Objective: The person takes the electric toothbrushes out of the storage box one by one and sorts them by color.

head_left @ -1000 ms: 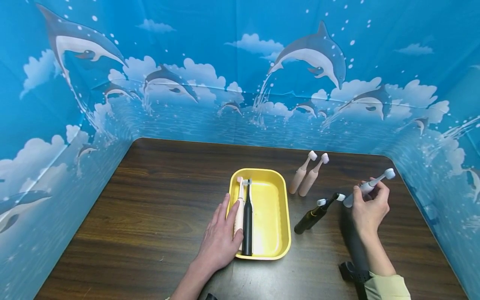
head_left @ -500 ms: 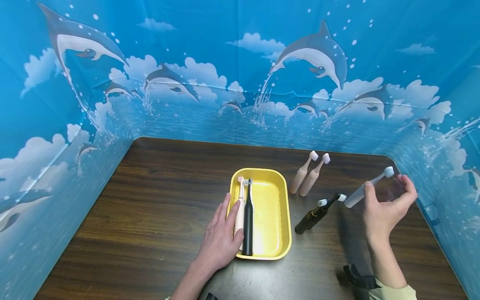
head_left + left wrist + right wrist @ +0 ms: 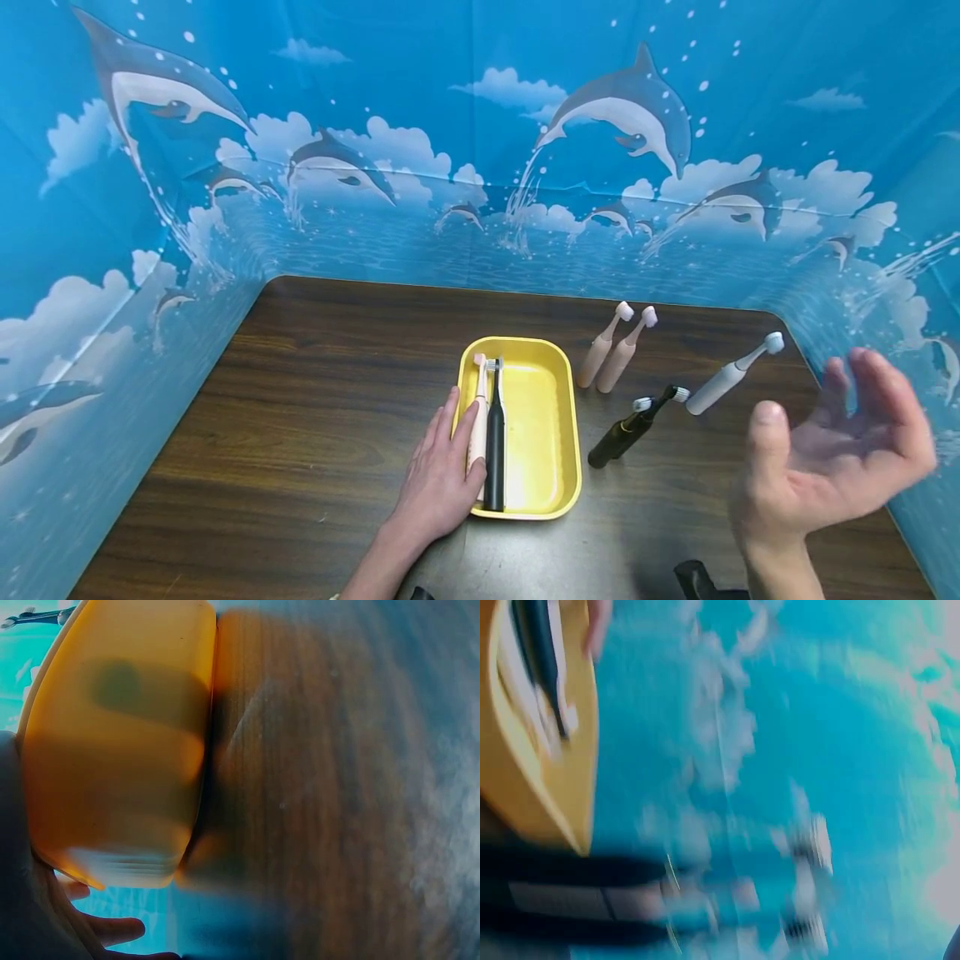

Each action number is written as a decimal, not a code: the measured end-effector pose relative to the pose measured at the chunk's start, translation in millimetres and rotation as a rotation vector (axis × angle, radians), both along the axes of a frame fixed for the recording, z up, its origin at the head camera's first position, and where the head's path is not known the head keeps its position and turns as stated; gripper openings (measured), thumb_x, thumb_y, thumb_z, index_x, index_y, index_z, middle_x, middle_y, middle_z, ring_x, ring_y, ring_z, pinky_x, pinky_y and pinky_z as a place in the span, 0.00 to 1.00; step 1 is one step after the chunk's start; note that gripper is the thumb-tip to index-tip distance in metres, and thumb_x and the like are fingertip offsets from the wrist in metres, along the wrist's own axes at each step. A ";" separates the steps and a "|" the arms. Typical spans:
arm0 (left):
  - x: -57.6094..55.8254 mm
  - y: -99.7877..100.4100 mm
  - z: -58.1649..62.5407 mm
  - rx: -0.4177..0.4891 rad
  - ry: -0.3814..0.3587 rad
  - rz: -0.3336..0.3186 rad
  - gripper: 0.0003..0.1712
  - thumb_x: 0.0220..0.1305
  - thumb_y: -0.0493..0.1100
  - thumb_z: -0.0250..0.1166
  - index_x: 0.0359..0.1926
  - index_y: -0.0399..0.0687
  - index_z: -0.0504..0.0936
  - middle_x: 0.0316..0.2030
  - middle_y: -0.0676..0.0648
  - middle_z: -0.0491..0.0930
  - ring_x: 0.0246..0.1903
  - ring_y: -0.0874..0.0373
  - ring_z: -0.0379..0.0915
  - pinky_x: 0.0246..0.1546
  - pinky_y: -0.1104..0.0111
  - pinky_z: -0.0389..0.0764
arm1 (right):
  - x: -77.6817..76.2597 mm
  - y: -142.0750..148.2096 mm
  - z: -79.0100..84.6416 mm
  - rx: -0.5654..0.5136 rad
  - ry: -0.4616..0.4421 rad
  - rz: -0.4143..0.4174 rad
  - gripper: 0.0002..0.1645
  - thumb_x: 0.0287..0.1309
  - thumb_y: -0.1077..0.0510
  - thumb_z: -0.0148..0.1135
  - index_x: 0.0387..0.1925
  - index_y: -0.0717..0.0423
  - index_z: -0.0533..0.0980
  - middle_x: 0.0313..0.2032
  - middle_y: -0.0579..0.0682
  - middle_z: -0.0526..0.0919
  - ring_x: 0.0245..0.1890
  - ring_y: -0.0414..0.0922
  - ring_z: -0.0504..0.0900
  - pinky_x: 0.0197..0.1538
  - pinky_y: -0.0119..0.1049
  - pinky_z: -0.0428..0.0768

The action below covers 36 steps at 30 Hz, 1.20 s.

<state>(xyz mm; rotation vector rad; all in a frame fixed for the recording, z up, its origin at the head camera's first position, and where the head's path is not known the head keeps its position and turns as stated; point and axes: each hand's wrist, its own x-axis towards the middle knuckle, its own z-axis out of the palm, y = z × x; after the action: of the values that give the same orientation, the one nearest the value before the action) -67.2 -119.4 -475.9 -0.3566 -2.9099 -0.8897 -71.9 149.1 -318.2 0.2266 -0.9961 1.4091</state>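
My left hand (image 3: 442,475) lies over the left rim of a yellow tray (image 3: 538,433), fingers fairly straight, some over a pale pink toothbrush (image 3: 477,442). Beside that brush lie a black toothbrush (image 3: 495,454) and a mostly hidden white one (image 3: 504,400). The left wrist view shows the tray's outer wall (image 3: 112,772). With fingers spread and nothing in them, my right hand (image 3: 832,458) is raised palm up at the right. A white electric toothbrush (image 3: 718,388) stands upright on the table, apart from that hand.
Two pale pink toothbrushes (image 3: 619,365) stand upright behind the tray's right side. Nearer stand two black toothbrushes (image 3: 630,432), blurred in the right wrist view. A blue dolphin-print cloth (image 3: 450,233) walls the brown table (image 3: 300,417) at the back and sides.
My right hand has let go of the white toothbrush and moved right and toward me, turning palm up. The toothbrush stays standing. My left hand and the tray have not moved.
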 end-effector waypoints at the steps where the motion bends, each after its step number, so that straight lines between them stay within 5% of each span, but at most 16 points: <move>1: 0.0 0.3 -0.1 -0.001 0.004 0.000 0.42 0.61 0.46 0.62 0.78 0.50 0.64 0.81 0.43 0.47 0.73 0.33 0.55 0.60 0.35 0.67 | 1.2 -11.6 -3.8 0.044 0.056 0.039 0.33 0.41 0.70 0.73 0.46 0.77 0.64 0.52 0.71 0.69 0.59 0.59 0.71 0.70 0.46 0.67; 3: 0.0 0.5 -0.3 -0.001 0.005 0.001 0.42 0.61 0.46 0.62 0.78 0.50 0.64 0.81 0.43 0.47 0.73 0.33 0.55 0.60 0.35 0.68 | 3.6 -34.3 -16.3 0.170 0.125 0.133 0.28 0.46 0.73 0.68 0.46 0.80 0.64 0.52 0.74 0.71 0.58 0.60 0.74 0.68 0.47 0.70; 5: 0.1 0.8 -0.3 -0.001 0.000 0.001 0.43 0.61 0.46 0.62 0.78 0.50 0.64 0.81 0.44 0.47 0.73 0.33 0.55 0.60 0.35 0.68 | 8.5 -50.8 -36.0 0.349 0.086 0.240 0.27 0.53 0.72 0.65 0.49 0.84 0.64 0.54 0.74 0.72 0.60 0.60 0.75 0.68 0.46 0.70; 9: 0.9 0.5 -1.1 -0.001 -0.007 0.000 0.42 0.61 0.46 0.62 0.78 0.50 0.64 0.81 0.43 0.47 0.72 0.33 0.56 0.60 0.35 0.68 | 17.9 -71.1 -77.7 0.615 -0.304 0.453 0.34 0.56 0.71 0.63 0.62 0.80 0.63 0.64 0.68 0.69 0.67 0.54 0.70 0.69 0.41 0.68; 14: 2.6 -0.5 -3.1 -0.005 0.004 -0.001 0.41 0.62 0.45 0.62 0.77 0.49 0.64 0.81 0.43 0.47 0.72 0.33 0.57 0.59 0.36 0.69 | 6.7 -90.2 -114.3 0.484 -0.910 0.781 0.46 0.56 0.73 0.62 0.75 0.63 0.57 0.72 0.60 0.63 0.70 0.58 0.67 0.69 0.47 0.68; 18: 1.7 -0.6 -3.1 -0.011 0.001 -0.005 0.41 0.64 0.45 0.61 0.78 0.49 0.64 0.81 0.44 0.46 0.72 0.34 0.56 0.59 0.35 0.69 | -10.6 -98.1 -125.7 0.373 -1.181 0.912 0.47 0.60 0.66 0.61 0.77 0.66 0.52 0.74 0.69 0.58 0.70 0.66 0.66 0.68 0.59 0.67; 26: 0.1 0.0 -1.5 -0.016 0.021 -0.017 0.40 0.64 0.44 0.60 0.77 0.48 0.64 0.81 0.42 0.47 0.72 0.33 0.57 0.58 0.36 0.70 | -28.2 -100.7 -133.8 0.294 -1.322 1.014 0.44 0.61 0.65 0.59 0.75 0.74 0.53 0.67 0.75 0.67 0.67 0.64 0.71 0.67 0.54 0.69; 30: 0.1 -0.2 -0.9 -0.011 0.008 -0.014 0.41 0.64 0.43 0.60 0.78 0.47 0.63 0.81 0.43 0.46 0.73 0.35 0.56 0.59 0.36 0.69 | -32.0 -97.8 -136.5 0.296 -1.372 1.088 0.40 0.62 0.65 0.60 0.71 0.74 0.58 0.55 0.68 0.79 0.51 0.55 0.82 0.53 0.44 0.81; 36: 0.3 0.0 -1.5 -0.008 0.013 -0.013 0.40 0.63 0.43 0.60 0.77 0.45 0.63 0.81 0.43 0.46 0.73 0.36 0.56 0.59 0.36 0.69 | -33.4 -94.2 -138.2 0.404 -1.428 1.185 0.30 0.63 0.65 0.62 0.64 0.74 0.69 0.44 0.59 0.81 0.35 0.44 0.79 0.34 0.38 0.81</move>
<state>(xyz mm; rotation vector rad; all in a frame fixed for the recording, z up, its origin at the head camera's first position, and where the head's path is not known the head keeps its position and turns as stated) -67.0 -119.3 -477.5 -0.3812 -2.9035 -0.8747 -105.3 55.0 -456.4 0.0486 -2.6003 2.4788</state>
